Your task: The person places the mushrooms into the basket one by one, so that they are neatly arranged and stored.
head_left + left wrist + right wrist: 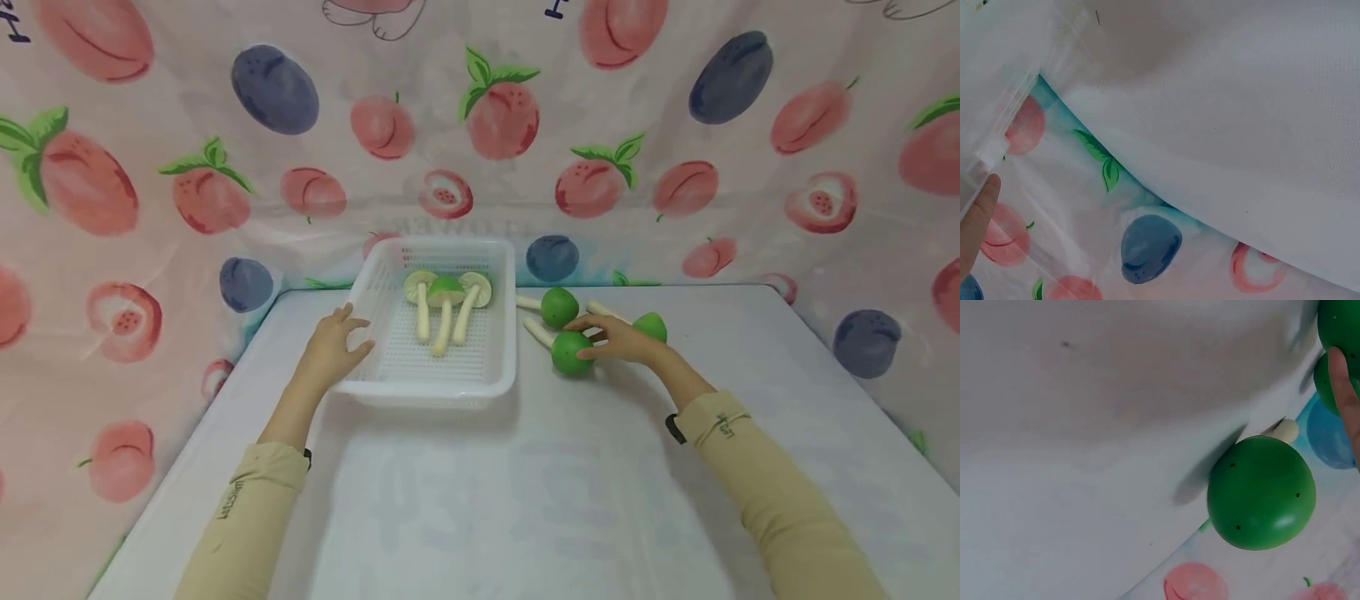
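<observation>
My left hand (333, 348) is at the left rim of a white plastic basket (427, 389), thumb and index finger spread apart. In the left wrist view a straight finger (984, 209) touches the basket's edge (991, 153). Inside the basket lie three toy mushrooms (442, 321) with green caps and pale stems. Right of the basket, my right hand (617, 340) holds a green-capped mushroom (570, 353) by its cap, finger and thumb on either side. Its stem points up and left. The right wrist view shows one finger (1342, 387) on this cap (1341, 325).
Another green mushroom (559, 307) lies just behind the held one, its stem against the basket. A further mushroom (651, 326) sits behind my right wrist, also seen large as a green cap (1262, 494). A fruit-print cloth (446, 142) hangs behind the white table (480, 500).
</observation>
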Demonstrator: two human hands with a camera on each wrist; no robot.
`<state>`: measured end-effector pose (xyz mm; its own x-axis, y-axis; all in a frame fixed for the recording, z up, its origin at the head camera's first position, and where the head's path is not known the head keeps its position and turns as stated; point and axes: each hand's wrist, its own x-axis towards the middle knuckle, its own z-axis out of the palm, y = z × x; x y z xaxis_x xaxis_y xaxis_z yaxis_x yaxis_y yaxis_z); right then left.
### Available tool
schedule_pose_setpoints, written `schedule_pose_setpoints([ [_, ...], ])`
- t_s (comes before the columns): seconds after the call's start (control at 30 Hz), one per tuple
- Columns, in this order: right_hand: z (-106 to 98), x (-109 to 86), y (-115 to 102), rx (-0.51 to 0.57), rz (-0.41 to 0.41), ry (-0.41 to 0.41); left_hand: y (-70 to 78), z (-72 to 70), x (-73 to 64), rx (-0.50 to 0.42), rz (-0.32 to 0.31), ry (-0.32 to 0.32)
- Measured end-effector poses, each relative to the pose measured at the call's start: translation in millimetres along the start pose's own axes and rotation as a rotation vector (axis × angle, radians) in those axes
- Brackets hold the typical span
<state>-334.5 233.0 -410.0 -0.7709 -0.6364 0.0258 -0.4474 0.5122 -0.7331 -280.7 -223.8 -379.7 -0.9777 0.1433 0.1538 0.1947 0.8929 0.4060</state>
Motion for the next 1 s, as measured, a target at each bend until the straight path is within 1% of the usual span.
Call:
schedule_pose_setpoints([
  [0.13, 3.2, -1.2, 1.3, 0.018, -0.001, 0.016, -1.3, -3.0, 1.0, -0.004, 0.008, 0.001],
  [0.27, 4.8, -6.0, -1.5, 0.018, 0.003, 0.022, -0.2, -3.0, 2.6, -0.006, 0.014, 0.006],
  [0.53, 3.4, -10.4, -8.2, -0.048, 0.026, 0.026, 2.0, 1.2, 5.1, -0.012, 0.013, 0.003],
  [0.7, 4.6, -9.2, -12.1, -0.079, 0.010, 0.024, 2.8, 1.2, 3.6, -0.013, 0.008, 0.014],
  [0.8, 7.2, -10.6, -11.3, -0.090, 0.001, 0.044, 2.6, 0.6, 1.7, -0.016, 0.006, 0.014],
  [1.0, 15.5, -20.0, -7.7, -0.053, -0.032, 0.087, 1.9, 1.7, -2.0, -0.016, 0.009, 0.016],
])
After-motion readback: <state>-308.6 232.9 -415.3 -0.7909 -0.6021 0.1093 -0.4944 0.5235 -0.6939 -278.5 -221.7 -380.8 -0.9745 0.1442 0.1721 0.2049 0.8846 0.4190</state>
